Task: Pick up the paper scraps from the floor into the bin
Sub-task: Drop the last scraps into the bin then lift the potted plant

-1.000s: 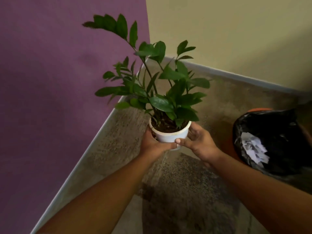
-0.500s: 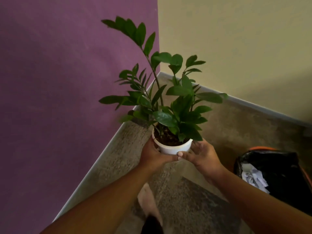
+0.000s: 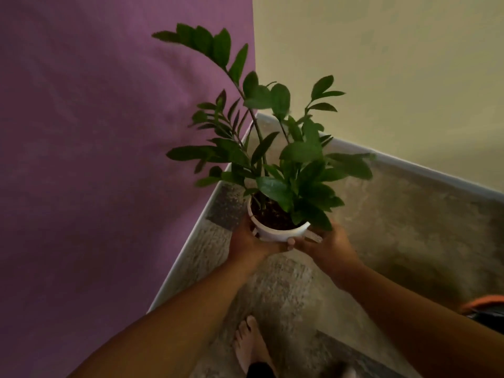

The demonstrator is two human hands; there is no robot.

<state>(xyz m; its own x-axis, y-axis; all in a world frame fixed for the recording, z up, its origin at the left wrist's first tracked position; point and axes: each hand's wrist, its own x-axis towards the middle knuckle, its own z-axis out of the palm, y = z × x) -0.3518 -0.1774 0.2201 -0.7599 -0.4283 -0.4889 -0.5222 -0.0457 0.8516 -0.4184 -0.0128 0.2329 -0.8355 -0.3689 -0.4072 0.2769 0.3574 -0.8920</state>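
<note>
Corner of purple and cream walls, mottled floor (image 3: 395, 227): both hands carry a potted plant.

No paper scraps visible on the floor now; the bin (image 3: 484, 309), seen a second ago with white scraps inside its black liner, has slid to the right edge, only its orange rim showing. Left hand (image 3: 249, 242) and right hand (image 3: 328, 245) are wrapped around the white pot (image 3: 275, 231), held above the floor near the corner. Judgement: pickup looks finished, plant being returned. One bare foot (image 3: 249, 347) stands below; leaves (image 3: 289, 159) hide the floor behind.
</note>
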